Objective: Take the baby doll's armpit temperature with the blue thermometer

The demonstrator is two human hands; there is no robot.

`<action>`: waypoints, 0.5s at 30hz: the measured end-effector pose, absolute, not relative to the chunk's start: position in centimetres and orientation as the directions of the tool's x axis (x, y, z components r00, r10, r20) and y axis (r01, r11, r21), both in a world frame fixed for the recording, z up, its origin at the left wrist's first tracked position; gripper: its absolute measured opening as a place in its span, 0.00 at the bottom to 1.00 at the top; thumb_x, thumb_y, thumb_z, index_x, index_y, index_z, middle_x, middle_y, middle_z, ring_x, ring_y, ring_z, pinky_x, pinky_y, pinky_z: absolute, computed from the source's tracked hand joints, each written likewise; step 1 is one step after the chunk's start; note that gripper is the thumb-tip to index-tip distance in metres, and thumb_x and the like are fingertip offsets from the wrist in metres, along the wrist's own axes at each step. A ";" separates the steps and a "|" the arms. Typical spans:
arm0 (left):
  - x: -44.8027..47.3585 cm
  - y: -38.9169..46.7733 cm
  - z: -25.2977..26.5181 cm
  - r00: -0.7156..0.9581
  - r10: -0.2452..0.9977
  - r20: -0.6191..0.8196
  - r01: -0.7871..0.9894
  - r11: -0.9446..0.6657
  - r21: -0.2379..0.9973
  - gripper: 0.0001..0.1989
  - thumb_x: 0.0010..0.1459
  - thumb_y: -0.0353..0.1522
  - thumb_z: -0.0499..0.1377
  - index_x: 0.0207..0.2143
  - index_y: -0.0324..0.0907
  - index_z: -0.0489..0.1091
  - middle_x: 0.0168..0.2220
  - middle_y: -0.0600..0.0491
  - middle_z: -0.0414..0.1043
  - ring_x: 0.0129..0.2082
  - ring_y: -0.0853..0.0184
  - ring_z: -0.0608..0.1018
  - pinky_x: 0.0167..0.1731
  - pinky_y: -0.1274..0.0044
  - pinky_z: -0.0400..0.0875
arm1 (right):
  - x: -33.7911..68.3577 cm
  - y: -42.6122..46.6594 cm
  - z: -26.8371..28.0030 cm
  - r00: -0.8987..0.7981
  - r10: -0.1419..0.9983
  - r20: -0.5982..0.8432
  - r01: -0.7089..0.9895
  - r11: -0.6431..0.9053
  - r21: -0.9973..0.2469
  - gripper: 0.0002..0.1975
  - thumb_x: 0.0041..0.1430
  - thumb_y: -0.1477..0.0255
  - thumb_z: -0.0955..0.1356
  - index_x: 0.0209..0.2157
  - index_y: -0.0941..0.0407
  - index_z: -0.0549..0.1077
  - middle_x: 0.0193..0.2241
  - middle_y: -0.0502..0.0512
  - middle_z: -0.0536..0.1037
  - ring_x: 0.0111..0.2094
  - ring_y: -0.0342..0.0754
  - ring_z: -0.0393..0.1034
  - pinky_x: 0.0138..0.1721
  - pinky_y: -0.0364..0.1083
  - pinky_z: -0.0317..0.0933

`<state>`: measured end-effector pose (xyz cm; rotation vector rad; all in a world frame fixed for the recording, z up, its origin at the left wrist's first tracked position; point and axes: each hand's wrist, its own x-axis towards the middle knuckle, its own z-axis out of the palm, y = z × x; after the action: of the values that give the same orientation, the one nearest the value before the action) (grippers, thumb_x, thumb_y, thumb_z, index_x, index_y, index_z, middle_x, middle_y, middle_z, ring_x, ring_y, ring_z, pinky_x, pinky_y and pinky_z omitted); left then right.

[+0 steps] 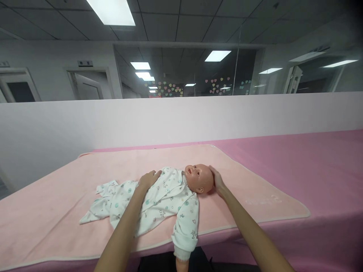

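Note:
A baby doll (199, 178) lies on its back on a peach blanket (65, 200), its head to the right. It wears a white printed top (167, 196) and matching trousers (123, 194). My left hand (149, 179) rests on the doll's belly with the fingers stretched out flat. Against the crown of the doll's head lies my right hand (217, 180), cupped, its fingers partly hidden behind the head. One arm of the doll hangs over the near edge of the blanket, the sleeve folded back at the cuff.
Pink cloth (320, 170) covers the table under the blanket and drops over its near edge. A white partition (181, 119) runs along the back, with glass panels above it. Dark clothing (159, 263) shows below the table's front edge.

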<state>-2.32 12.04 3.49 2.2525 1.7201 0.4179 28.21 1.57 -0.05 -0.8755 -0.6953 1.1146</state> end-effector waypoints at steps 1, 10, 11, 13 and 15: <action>-2.3 12.2 3.4 0.249 0.967 0.060 0.884 -0.252 0.393 0.35 0.51 0.56 0.37 0.43 0.43 0.68 0.47 0.42 0.70 0.46 0.49 0.71 0.41 0.65 0.63 | 27.4 1.2 0.3 0.238 0.971 0.020 -0.470 0.133 -0.872 0.22 0.52 0.55 0.62 0.37 0.58 0.74 0.34 0.57 0.79 0.40 0.54 0.72 0.45 0.51 0.62; -2.0 11.6 3.6 0.159 0.968 0.195 0.847 -0.235 0.477 0.26 0.53 0.47 0.46 0.47 0.41 0.64 0.51 0.42 0.66 0.50 0.54 0.68 0.47 0.66 0.61 | 27.5 0.9 0.8 0.240 0.970 0.027 -0.498 0.147 -0.854 0.23 0.53 0.55 0.61 0.40 0.57 0.73 0.39 0.57 0.77 0.44 0.54 0.70 0.48 0.53 0.60; -2.1 11.1 3.7 0.148 0.951 0.273 0.813 -0.274 0.513 0.24 0.53 0.44 0.47 0.49 0.42 0.62 0.53 0.44 0.63 0.52 0.57 0.67 0.48 0.68 0.61 | 27.8 1.1 0.6 0.310 0.950 0.033 -0.478 0.185 -0.859 0.21 0.52 0.56 0.62 0.40 0.56 0.73 0.38 0.55 0.78 0.44 0.53 0.70 0.49 0.52 0.60; -2.2 10.3 4.1 0.117 0.900 0.419 0.652 -0.388 0.652 0.24 0.52 0.42 0.50 0.51 0.43 0.60 0.54 0.46 0.61 0.51 0.62 0.67 0.48 0.72 0.62 | 27.8 1.5 0.4 0.317 0.948 0.028 -0.463 0.180 -0.868 0.19 0.52 0.57 0.63 0.37 0.56 0.74 0.35 0.54 0.79 0.43 0.54 0.71 0.49 0.52 0.60; -2.2 9.6 4.6 0.106 0.883 0.458 0.362 -0.463 0.809 0.26 0.50 0.42 0.54 0.50 0.41 0.60 0.49 0.45 0.66 0.45 0.63 0.71 0.43 0.73 0.66 | 27.4 1.6 0.5 0.196 0.981 0.012 -0.479 0.107 -0.871 0.20 0.52 0.56 0.62 0.33 0.57 0.75 0.34 0.57 0.79 0.41 0.56 0.71 0.47 0.52 0.62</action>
<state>-2.21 9.63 4.56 1.8837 1.2095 1.3453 27.39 1.59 0.48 -0.8718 -0.7306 1.2287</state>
